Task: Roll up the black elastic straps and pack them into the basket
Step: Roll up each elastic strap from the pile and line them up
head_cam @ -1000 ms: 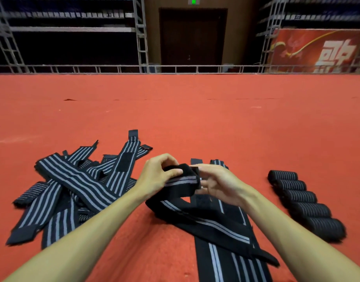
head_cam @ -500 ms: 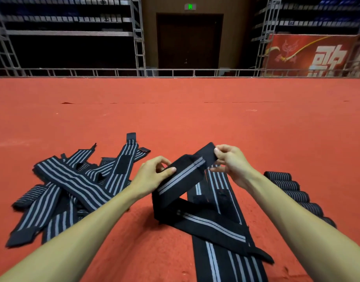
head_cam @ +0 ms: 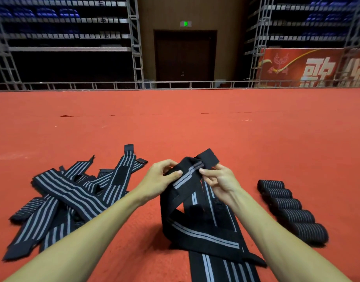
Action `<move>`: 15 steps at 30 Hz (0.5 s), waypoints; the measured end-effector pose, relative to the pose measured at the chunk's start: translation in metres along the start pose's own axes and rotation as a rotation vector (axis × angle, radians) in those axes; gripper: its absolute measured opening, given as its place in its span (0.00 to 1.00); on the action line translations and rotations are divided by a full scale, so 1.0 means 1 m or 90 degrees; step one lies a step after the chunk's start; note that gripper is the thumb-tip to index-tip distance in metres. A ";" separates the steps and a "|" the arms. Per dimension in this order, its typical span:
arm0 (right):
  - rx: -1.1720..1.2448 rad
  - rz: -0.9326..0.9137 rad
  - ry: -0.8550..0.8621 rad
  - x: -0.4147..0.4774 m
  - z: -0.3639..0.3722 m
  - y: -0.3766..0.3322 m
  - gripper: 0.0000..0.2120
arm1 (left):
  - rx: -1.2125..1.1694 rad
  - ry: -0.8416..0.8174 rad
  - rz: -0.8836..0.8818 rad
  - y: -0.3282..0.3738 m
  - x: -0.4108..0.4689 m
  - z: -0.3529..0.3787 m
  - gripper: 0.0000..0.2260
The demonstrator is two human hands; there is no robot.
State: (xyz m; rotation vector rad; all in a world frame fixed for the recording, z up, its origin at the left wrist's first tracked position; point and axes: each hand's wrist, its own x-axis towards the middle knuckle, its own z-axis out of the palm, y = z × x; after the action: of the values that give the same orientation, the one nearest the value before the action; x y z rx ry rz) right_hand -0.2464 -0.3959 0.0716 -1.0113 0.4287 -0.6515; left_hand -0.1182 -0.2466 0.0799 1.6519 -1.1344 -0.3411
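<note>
My left hand [head_cam: 158, 180] and my right hand [head_cam: 219, 181] both pinch the upper end of one black elastic strap with grey stripes [head_cam: 190, 173], held above the red floor. Its end flap sticks up past my right fingers, and its long tail [head_cam: 203, 237] hangs down and trails across flat straps [head_cam: 221, 267] lying in front of me. A loose pile of unrolled striped straps [head_cam: 73, 194] lies to the left. Several rolled straps [head_cam: 291, 212] sit in a row on the right. No basket is in view.
The red carpet floor [head_cam: 195, 127] stretches far ahead to a low metal railing [head_cam: 175, 85]. Beyond it stand scaffold seating frames, a dark door and a red banner [head_cam: 313, 68] at the right.
My hands have come closer together on the strap's upper end, which was stretched out between them half a second ago and now bends over with its flap sticking up. The camera has tilted slightly.
</note>
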 end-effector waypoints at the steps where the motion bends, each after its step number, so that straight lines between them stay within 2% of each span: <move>1: -0.034 0.010 0.021 0.000 0.001 0.003 0.12 | 0.001 0.001 0.007 0.003 0.000 0.000 0.04; 3: -0.107 0.033 0.055 0.000 0.003 0.008 0.10 | -0.002 0.007 0.020 0.008 -0.002 0.000 0.04; 5: -0.137 0.039 0.032 -0.001 0.008 0.009 0.09 | -0.013 0.016 0.032 0.013 -0.004 -0.002 0.03; 6: -0.131 0.034 0.015 -0.001 0.011 0.007 0.11 | -0.025 0.023 0.037 0.017 -0.006 -0.003 0.03; 8: -0.105 -0.001 -0.005 -0.003 0.022 -0.006 0.07 | -0.074 0.047 0.029 0.022 -0.008 -0.006 0.02; 11: -0.050 -0.045 -0.007 -0.009 0.040 -0.034 0.06 | -0.205 0.087 -0.024 0.033 -0.011 -0.010 0.03; 15: -0.001 -0.108 0.018 -0.019 0.071 -0.072 0.03 | -0.351 0.050 -0.052 0.053 -0.016 -0.014 0.04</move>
State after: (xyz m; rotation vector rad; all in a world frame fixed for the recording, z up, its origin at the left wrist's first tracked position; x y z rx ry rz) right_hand -0.2381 -0.3642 0.1691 -1.0479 0.3713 -0.8185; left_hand -0.1435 -0.2258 0.1267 1.2118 -0.8195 -0.5793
